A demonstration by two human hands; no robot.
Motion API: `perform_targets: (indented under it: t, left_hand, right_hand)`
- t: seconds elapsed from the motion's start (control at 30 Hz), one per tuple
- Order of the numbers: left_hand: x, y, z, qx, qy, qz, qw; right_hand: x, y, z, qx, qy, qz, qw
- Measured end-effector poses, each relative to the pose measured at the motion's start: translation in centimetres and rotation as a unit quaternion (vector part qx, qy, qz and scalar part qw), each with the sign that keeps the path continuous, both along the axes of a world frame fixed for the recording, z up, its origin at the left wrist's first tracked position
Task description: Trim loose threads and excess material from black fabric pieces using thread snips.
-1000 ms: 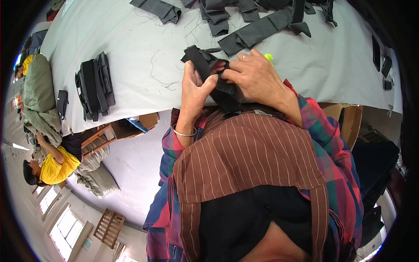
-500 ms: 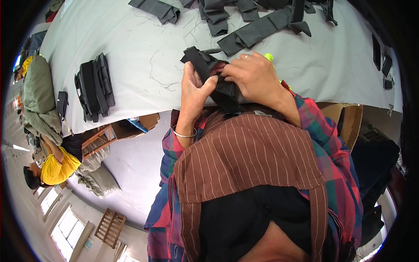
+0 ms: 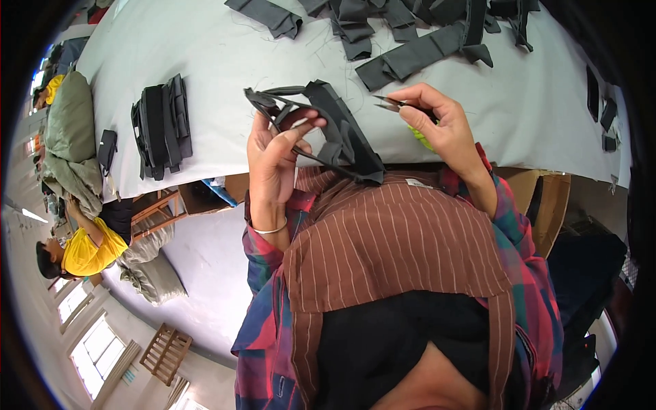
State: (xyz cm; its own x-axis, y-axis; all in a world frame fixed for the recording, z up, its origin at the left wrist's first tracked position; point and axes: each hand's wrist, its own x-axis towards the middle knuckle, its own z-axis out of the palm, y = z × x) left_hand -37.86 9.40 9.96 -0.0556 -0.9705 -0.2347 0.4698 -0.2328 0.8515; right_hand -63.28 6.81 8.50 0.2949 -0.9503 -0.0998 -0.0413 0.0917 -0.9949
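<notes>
My left hand [image 3: 270,157] is closed on a dark grey-black sewn fabric piece [image 3: 352,140], its fingers reaching through a loop. The piece stands partly open, with narrow straps and edges, and its lower end hangs at the table's front edge near the apron. To the right and apart from the fabric, my right hand [image 3: 444,126] grips small thread snips [image 3: 389,104], their dark pointed blades aimed left. A bright yellow-green bit [image 3: 418,139] shows below that hand; whether it belongs to the snips I cannot tell.
Loose dark fabric strips [image 3: 410,58] lie across the far side of the pale-covered table [image 3: 212,116], among thread ends. A stack of folded dark pieces [image 3: 162,126] sits at left. Beyond it, a person in a yellow top [image 3: 96,249] works beside grey-green sacks [image 3: 70,123].
My right hand has drawn away from the fabric to the right, and the snips' blades now show. The left hand has moved left, and the fabric piece has spread open.
</notes>
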Motion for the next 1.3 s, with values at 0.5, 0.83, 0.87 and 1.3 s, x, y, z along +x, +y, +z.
perform_targets:
  t: [0.5, 0.83, 0.87, 1.3]
  left_hand:
    - [-0.1, 1.1, 2.3, -0.031, -0.093, 0.029, 0.995]
    - [0.2, 1.1, 1.5, -0.035, -0.144, 0.048, 0.988]
    - [0.2, 1.1, 1.5, -0.039, -0.144, 0.048, 0.988]
    - [-0.7, 0.7, 0.1, -0.099, -0.379, -0.006, 0.92]
  right_hand:
    - [5.4, 0.8, 1.2, -0.243, 0.126, 0.154, 0.949]
    - [5.3, 0.4, 1.3, -0.125, 0.083, 0.131, 0.98]
    - [5.4, 0.3, 1.4, -0.122, 0.046, 0.086, 0.988]
    - [6.5, -3.8, 2.9, -0.054, -0.001, 0.054, 0.997]
